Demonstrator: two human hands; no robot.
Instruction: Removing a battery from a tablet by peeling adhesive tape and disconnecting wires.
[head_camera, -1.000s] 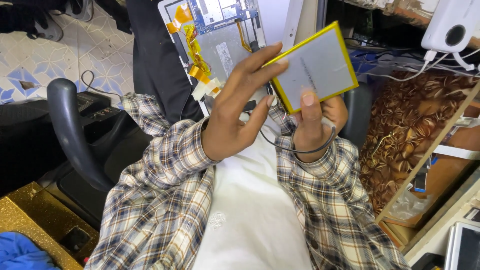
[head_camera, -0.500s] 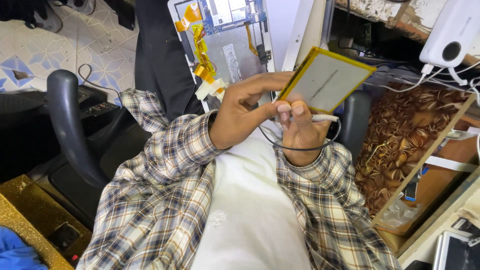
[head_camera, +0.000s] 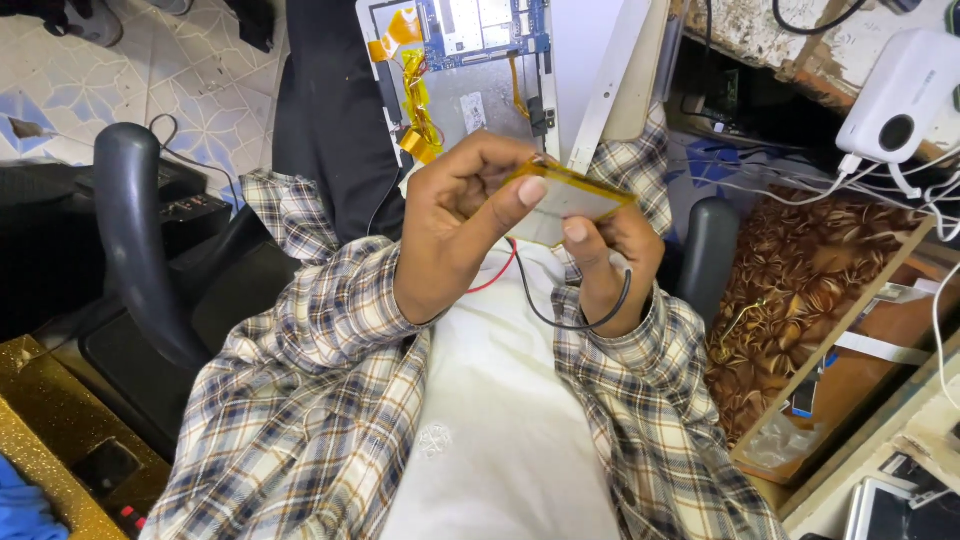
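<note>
Since the earlier frames, we have tipped the flat battery pack (head_camera: 565, 200) from face-on to nearly edge-on, and brought it lower, closer to our chest.

From the head camera, our left hand (head_camera: 465, 225) pinches the pack's near edge, thumb on top and fingers curled behind, closed firmly on it. Our right hand (head_camera: 610, 265) grips the opposite lower corner, thumb pressed to the face, also clamped on the pack. So the pack sits between both hands, above our white shirt, just in front of the opened tablet (head_camera: 470, 70) resting on our lap. A red wire (head_camera: 500, 275) and a black wire (head_camera: 580, 318) hang from the pack; the black one loops under our right hand.

To handle this well, we judge it best to hold by the edges only, keep the soft cell flat without bending or squeezing it, and leave slack in the leads so nothing tugs at their joints. A grey chair arm (head_camera: 135, 240) stands at our left.
</note>
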